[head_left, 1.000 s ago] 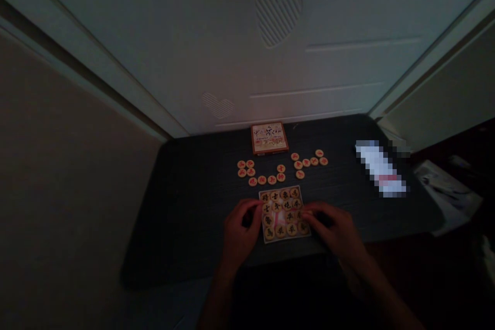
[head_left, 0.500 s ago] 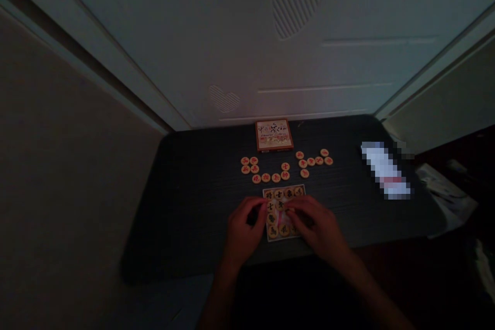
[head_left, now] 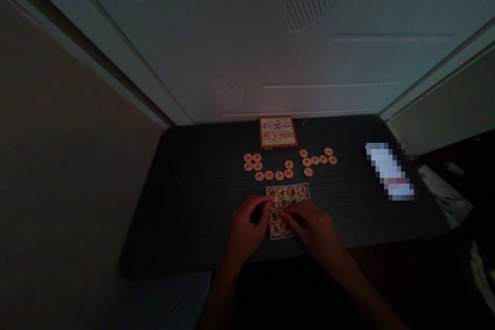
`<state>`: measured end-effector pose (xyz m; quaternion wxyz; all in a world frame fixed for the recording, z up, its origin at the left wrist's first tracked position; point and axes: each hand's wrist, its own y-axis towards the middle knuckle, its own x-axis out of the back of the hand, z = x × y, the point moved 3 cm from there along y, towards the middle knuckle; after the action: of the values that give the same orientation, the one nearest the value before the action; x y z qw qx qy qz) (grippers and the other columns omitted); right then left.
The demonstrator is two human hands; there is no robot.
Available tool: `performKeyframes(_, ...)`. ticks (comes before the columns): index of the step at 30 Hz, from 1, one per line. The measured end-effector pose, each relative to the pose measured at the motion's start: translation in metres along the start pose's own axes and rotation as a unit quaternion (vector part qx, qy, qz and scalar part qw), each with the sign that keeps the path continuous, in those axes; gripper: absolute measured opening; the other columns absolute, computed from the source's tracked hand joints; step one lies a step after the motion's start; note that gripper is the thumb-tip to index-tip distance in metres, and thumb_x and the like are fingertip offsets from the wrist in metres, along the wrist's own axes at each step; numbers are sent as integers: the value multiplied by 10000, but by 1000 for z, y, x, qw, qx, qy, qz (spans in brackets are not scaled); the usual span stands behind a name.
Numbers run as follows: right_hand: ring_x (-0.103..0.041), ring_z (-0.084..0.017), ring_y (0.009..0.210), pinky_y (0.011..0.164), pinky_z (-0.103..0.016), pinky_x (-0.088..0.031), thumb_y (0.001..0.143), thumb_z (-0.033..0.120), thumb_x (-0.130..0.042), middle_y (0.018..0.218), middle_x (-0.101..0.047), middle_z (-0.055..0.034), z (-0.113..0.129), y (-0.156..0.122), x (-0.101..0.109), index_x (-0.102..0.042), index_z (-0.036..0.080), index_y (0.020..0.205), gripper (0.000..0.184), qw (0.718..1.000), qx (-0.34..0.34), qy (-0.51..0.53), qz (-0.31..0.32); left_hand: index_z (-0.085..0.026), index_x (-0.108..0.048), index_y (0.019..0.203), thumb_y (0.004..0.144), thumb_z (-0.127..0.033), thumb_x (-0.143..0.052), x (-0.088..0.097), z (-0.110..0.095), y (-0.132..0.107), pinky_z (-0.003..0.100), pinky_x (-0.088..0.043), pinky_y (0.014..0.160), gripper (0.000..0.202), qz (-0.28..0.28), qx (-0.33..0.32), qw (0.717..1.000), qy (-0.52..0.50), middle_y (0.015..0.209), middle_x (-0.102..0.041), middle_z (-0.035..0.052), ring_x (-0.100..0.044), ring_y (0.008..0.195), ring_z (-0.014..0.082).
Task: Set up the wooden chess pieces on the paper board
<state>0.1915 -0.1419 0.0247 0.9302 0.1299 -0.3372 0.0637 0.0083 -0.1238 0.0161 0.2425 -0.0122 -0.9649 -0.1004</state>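
Note:
A small square tray (head_left: 305,187) on a dark table (head_left: 193,206) holds several round wooden pieces with black characters (head_left: 287,192). My left hand (head_left: 245,229) rests at the tray's left edge, its fingers curled against that side. My right hand (head_left: 311,227) lies over the tray's right and middle part, fingers bent down on the pieces and hiding several of them. Whether a piece is pinched is not visible in the dim light.
Several loose red-character pieces (head_left: 266,167) lie in two clusters beyond the tray, the other cluster (head_left: 319,158) to the right. A printed box lid (head_left: 277,132) sits at the table's far edge by the wall. A blurred white object (head_left: 390,170) lies at the right.
My right hand has slid left from the tray's right edge over the pieces. The left hand has stayed at the tray's left side. The view has shifted slightly.

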Motion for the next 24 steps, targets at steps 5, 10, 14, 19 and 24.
performKeyframes(5, -694, -225, 873, 801, -379, -601, 980, 292, -620, 904, -728, -52, 2, -2, -1, -733, 257, 961, 119, 1000, 21, -20, -9, -238, -719, 1027, 951, -246, -616, -1, 0, -1, 273, -548, 747, 128, 5, 0, 1000, -3, 916, -754, 20, -692, 799, 161)
performKeyframes(10, -666, -231, 864, 793, -389, -593, 975, 248, -618, 886, -697, -53, 0, -3, -4, -724, 255, 955, 108, 999, 15, -45, -17, -238, -719, 1023, 952, -246, -615, -1, 0, -1, 272, -540, 745, 127, 7, 2, 1000, -1, 916, -754, 17, -688, 798, 160)
performKeyframes(14, -666, -229, 885, 809, -384, -585, 976, 201, -590, 939, -706, -60, 3, -4, -1, -700, 243, 1037, 132, 998, 21, -50, -11, -240, -720, 1021, 948, -230, -615, -1, 0, 0, 268, -535, 747, 129, 6, -2, 1000, 1, 912, -756, 10, -685, 787, 157)
performKeyframes(19, -652, -235, 925, 842, -392, -563, 970, 170, -577, 975, -713, -70, 4, -6, 9, -691, 225, 1081, 169, 997, 42, -69, -6, -235, -719, 1036, 951, -228, -618, -1, 1, -1, 259, -523, 750, 132, 8, 2, 1000, 3, 912, -747, 5, -675, 789, 149)
performKeyframes(24, -650, -231, 929, 871, -413, -538, 963, 152, -596, 1005, -733, -61, -1, -8, 8, -707, 222, 1056, 161, 993, 69, -93, 27, -223, -711, 1035, 962, -222, -602, -2, 0, 0, 251, -505, 742, 132, 15, -8, 1000, 6, 901, -717, 6, -652, 789, 141)
